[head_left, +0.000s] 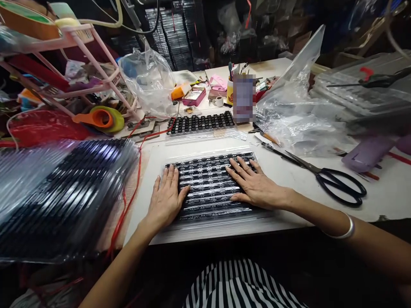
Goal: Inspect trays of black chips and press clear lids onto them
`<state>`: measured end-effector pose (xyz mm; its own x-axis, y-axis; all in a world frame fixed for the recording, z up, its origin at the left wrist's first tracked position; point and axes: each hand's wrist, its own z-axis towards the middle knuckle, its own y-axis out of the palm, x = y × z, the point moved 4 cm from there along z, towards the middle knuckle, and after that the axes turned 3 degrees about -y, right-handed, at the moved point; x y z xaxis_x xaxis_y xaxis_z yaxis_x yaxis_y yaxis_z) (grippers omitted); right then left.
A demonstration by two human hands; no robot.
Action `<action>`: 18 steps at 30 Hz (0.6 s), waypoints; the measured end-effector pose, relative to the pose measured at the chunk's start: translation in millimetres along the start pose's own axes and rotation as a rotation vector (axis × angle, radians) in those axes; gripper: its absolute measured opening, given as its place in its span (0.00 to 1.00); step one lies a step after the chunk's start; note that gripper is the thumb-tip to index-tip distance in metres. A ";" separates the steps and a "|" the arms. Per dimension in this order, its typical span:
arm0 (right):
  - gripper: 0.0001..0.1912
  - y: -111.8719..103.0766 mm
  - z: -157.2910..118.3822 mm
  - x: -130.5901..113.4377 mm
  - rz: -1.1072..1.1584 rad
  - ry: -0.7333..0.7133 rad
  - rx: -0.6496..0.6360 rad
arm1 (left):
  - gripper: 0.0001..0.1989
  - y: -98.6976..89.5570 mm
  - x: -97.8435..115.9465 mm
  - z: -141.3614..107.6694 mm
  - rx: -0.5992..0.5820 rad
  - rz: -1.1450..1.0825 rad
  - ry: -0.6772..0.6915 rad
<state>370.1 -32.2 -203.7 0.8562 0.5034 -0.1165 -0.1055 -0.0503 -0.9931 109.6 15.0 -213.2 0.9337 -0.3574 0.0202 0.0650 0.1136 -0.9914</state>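
A clear plastic tray (208, 227) lies flat on the white work surface in front of me, filled with rows of small black parts (208, 182) whose kind I cannot make out. Shiny clear plastic seems to cover the rows. My left hand (166, 197) rests flat on the tray's left side, fingers stretched forward, thumb apart. On its right side my right hand (252, 184) lies with spread fingers, palm down. Neither hand grips anything. Behind the tray stands a second tray of black parts (201, 123).
A tall stack of filled trays (64, 201) stands at the left, beside red string (136, 184). Large black-handled scissors (340, 186) lie at the right. Clear plastic bags (308, 115) heap at back right. A pink rack (96, 68) holds tape rolls at back left.
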 end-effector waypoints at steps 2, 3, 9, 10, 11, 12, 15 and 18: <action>0.46 1.2 0.6 0.2 0.000 -0.004 -0.014 | 0.35 -1.0 0.2 0.3 0.009 0.006 0.007; 0.46 1.6 1.2 0.4 -0.003 -0.005 -0.027 | 0.35 -2.2 0.5 0.9 0.010 0.009 0.013; 0.46 -2.5 3.8 1.1 0.018 0.003 -0.062 | 0.39 -11.2 6.0 10.7 -0.003 0.008 0.030; 0.46 -3.4 3.6 0.9 0.026 0.003 -0.063 | 0.39 -11.1 7.5 12.1 0.014 0.005 0.017; 0.45 -4.2 3.2 0.7 0.030 0.004 -0.063 | 0.38 -10.3 8.9 13.2 0.040 0.002 -0.002; 0.45 -4.7 2.6 0.7 0.032 0.007 -0.062 | 0.37 -8.9 10.0 13.8 0.071 -0.002 -0.022; 0.45 -4.8 0.6 1.2 0.032 0.017 -0.033 | 0.35 -3.2 12.0 14.1 0.128 -0.009 -0.054; 0.44 -1.4 0.4 2.7 0.037 0.037 0.005 | 0.33 -0.7 12.8 14.5 0.068 0.018 -0.044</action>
<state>372.4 -30.5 -202.7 0.8696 0.4691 -0.1539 -0.1401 -0.0644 -0.9880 126.6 23.7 -210.4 0.9494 -0.3138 0.0094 0.0703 0.1833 -0.9805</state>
